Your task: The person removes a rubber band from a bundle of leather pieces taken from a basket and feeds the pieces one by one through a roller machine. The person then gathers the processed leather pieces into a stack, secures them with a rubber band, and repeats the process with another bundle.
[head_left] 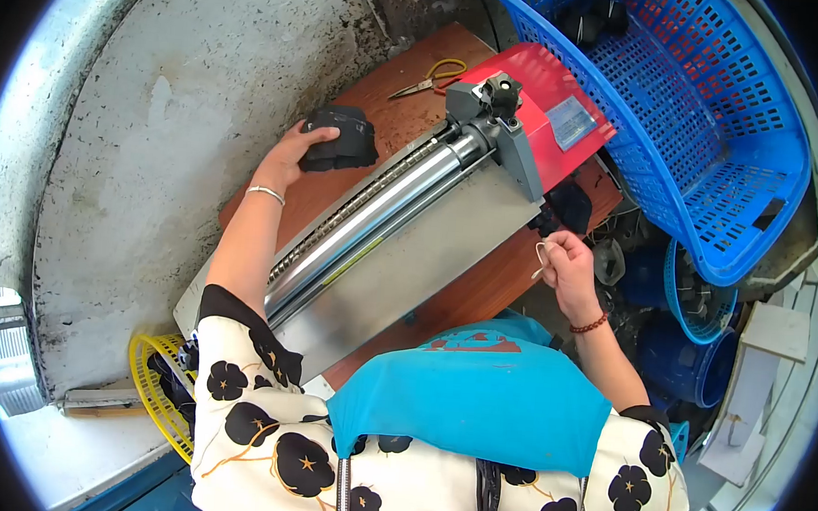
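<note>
My left hand [291, 155] grips a stack of flat black pieces [343, 141] at the far side of the machine, thumb on top. What the pieces are made of, I cannot tell. Between my hands, a metal roller machine [400, 246] lies at a slant on the table, with a shiny long roller and a flat steel plate. Off the machine's right end, my right hand [572, 273] is closed, pinching a thin cream-coloured loop [539, 260], like a string or rubber band. Some dark pieces [569, 209] lie just beyond that hand.
Yellow-handled scissors [429, 79] lie on the brown wooden table [396, 91] behind the machine. A red panel [542, 104] covers its far end. A large blue basket [688, 132] stands at the upper right, and a yellow basket [144, 380] at the lower left. A stained wall [163, 147] rises at the left.
</note>
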`<state>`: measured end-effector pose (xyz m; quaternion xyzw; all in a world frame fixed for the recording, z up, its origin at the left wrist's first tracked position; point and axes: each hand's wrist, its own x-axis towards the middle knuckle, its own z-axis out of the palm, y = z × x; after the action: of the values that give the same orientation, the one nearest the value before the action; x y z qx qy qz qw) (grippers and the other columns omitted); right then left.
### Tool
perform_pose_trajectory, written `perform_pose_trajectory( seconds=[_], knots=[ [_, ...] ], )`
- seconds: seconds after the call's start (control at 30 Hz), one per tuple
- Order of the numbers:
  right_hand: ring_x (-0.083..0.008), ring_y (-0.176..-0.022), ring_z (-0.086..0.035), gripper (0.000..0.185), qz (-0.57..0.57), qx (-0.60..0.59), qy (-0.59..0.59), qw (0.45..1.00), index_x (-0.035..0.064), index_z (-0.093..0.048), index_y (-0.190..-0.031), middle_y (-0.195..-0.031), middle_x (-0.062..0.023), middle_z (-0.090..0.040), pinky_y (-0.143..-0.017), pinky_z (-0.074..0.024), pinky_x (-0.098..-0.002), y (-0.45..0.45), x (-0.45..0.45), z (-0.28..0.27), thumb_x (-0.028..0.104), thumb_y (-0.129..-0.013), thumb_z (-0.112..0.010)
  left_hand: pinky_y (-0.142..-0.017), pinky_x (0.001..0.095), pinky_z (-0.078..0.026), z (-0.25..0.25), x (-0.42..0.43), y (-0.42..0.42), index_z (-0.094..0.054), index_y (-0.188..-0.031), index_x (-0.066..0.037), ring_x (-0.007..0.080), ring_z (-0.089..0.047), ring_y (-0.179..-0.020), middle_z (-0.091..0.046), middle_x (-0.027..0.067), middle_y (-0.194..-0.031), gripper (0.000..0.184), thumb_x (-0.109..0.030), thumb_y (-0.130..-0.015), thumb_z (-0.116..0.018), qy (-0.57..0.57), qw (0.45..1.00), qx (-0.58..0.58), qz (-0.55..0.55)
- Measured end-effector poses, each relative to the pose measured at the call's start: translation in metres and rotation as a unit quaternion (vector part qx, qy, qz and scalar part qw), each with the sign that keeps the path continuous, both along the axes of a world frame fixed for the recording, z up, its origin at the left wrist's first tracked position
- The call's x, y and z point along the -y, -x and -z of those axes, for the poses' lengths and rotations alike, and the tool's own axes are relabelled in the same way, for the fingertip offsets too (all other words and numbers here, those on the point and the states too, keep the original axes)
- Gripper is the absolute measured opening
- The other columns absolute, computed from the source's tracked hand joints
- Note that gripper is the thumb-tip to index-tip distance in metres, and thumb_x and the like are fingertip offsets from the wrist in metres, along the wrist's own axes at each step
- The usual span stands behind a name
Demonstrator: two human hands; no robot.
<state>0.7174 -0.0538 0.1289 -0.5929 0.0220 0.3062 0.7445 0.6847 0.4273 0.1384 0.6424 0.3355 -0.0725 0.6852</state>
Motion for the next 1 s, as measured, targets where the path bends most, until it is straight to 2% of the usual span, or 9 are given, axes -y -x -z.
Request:
perform_pose_trajectory(
  seconds=[0.23,0.4,0.5,0.7,0.77,0.83,0.9,0.93,1.0],
  knots=[
    [-0.0003,-0.065,-0.05,0.015,-0.134,0.197,-0.017,0.971,0.0013,-0.061,-0.101,-0.078,0.0016,-0.061,-0.055,-0.0371,-0.0165,-0.006,-0.037,-0.078,0.014,-0.094,-0.061,-0.092,0.0393,-0.053,-0.114,0.095,0.045,-0.048,-0.127,0.002,0.0246,-0.064,-0.1,-0.063,0.0132,-0.112,0.065,-0.025,-0.075,-0.077,0.251,0.924,0.287,0.021],
    [-0.0019,-0.074,-0.055,0.018,-0.178,0.292,0.006,0.94,-0.0015,-0.061,-0.105,-0.083,0.0013,-0.064,-0.064,-0.0454,-0.0202,-0.005,-0.073,-0.105,0.012,-0.093,-0.063,-0.097,0.0351,-0.049,-0.123,0.21,0.082,-0.039,-0.133,0.004,0.0233,-0.059,-0.11,-0.056,0.0143,-0.12,0.091,-0.03,-0.062,-0.085,0.231,0.893,0.362,0.134],
    [-0.0043,-0.079,-0.058,0.018,-0.189,0.375,-0.113,0.9,-0.0019,-0.062,-0.105,-0.086,-0.0009,-0.066,-0.069,-0.0485,-0.0232,0.002,-0.074,-0.109,0.01,-0.091,-0.064,-0.099,0.0361,-0.047,-0.108,0.232,0.092,-0.036,-0.136,0.004,0.0253,-0.057,-0.114,-0.053,0.0161,-0.126,0.096,-0.033,-0.061,-0.084,0.219,0.896,0.362,0.137],
    [-0.0083,-0.077,-0.062,0.016,-0.207,0.384,-0.017,0.9,-0.0013,-0.064,-0.099,-0.089,-0.002,-0.069,-0.068,-0.0499,-0.0281,0.011,-0.049,-0.115,0.012,-0.089,-0.065,-0.097,0.0337,-0.049,-0.094,0.25,0.112,-0.036,-0.134,0.003,0.0233,-0.059,-0.109,-0.055,0.0144,-0.12,0.091,-0.03,-0.064,-0.084,0.272,0.882,0.363,0.126],
    [-0.0098,-0.069,-0.06,0.019,-0.27,0.45,0.17,0.834,-0.0016,-0.065,-0.091,-0.082,-0.0009,-0.067,-0.066,-0.049,-0.0277,0.007,-0.034,-0.117,0.017,-0.09,-0.065,-0.095,0.0354,-0.051,-0.095,0.251,0.121,-0.038,-0.133,0.004,0.024,-0.061,-0.107,-0.056,0.0154,-0.119,0.087,-0.028,-0.066,-0.082,0.333,0.862,0.369,0.094],
    [-0.012,-0.064,-0.057,0.028,-0.277,0.45,0.104,0.843,-0.0015,-0.065,-0.083,-0.074,-0.0015,-0.065,-0.065,-0.049,-0.0279,0.003,-0.027,-0.107,0.024,-0.093,-0.06,-0.092,0.0374,-0.054,-0.088,0.244,0.126,-0.04,-0.131,0.005,0.0249,-0.063,-0.105,-0.058,0.0166,-0.117,0.081,-0.026,-0.069,-0.08,0.364,0.852,0.364,0.092],
    [-0.0123,-0.06,-0.052,0.034,-0.123,0.185,-0.264,0.939,-0.0002,-0.067,-0.09,-0.061,0.0024,-0.054,-0.064,-0.0499,-0.0296,0.009,-0.024,-0.108,0.03,-0.098,-0.052,-0.092,0.0382,-0.054,-0.092,0.246,0.128,-0.041,-0.13,0.005,0.0254,-0.064,-0.104,-0.059,0.0169,-0.116,0.075,-0.023,-0.072,-0.078,0.373,0.851,0.364,0.067],
    [-0.0105,-0.058,-0.049,0.042,-0.149,0.103,-0.359,0.916,0.0009,-0.062,-0.113,-0.057,0.0048,-0.04,-0.063,-0.0508,-0.0309,0.01,-0.022,-0.11,0.036,-0.101,-0.042,-0.092,0.0382,-0.054,-0.096,0.251,0.129,-0.041,-0.13,0.005,0.0254,-0.064,-0.104,-0.059,0.0169,-0.116,0.075,-0.023,-0.072,-0.078,0.373,0.85,0.366,0.066],
    [-0.0092,-0.056,-0.047,0.045,-0.196,0.062,-0.415,0.886,0.0018,-0.054,-0.124,-0.058,0.0051,-0.036,-0.061,-0.0509,-0.0303,0.014,-0.016,-0.118,0.038,-0.101,-0.039,-0.092,0.0372,-0.054,-0.103,0.266,0.13,-0.042,-0.129,0.005,0.0255,-0.063,-0.104,-0.059,0.0166,-0.116,0.071,-0.023,-0.073,-0.076,0.335,0.868,0.367,0.004]
  ],
)
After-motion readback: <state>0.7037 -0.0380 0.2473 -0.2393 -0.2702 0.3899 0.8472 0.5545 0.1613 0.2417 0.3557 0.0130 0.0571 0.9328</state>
